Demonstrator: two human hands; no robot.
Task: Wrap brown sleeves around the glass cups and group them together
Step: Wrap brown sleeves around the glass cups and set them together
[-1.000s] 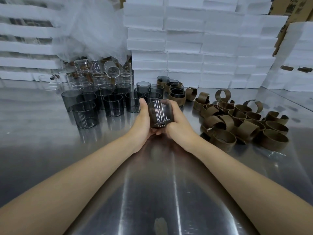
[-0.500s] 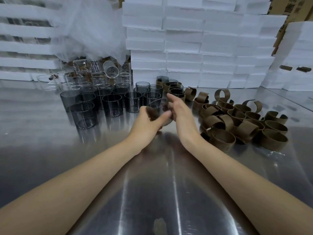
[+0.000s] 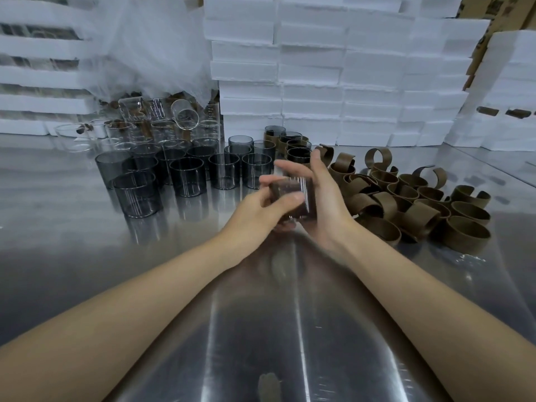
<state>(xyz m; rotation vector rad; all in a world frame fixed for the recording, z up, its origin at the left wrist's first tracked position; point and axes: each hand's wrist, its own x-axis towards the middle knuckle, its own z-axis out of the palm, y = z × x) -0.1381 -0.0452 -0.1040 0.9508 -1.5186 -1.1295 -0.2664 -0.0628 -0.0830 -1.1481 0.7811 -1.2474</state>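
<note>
Right hand [image 3: 324, 204] back round cup [image 3: 291, 195]; left hand [image 3: 256, 210] opposite

A cup [image 3: 303, 203] fills the gap between the fingers [image 3: 293, 167]. Just left of them dark cups [image 3: 188, 181] stand in tight rows, with clear cups [image 3: 162, 126] behind. Just right, a heap of sleeves [image 3: 420, 204] covers the table [image 3: 87, 271]. Beyond the fingertips sleeved cups [image 3: 298, 146] stand close, backed by a wall of foam blocks [image 3: 333, 82]. Nearer than the fingers the steel lies open between and beside the forearms, and also left of the dark cups.
</note>
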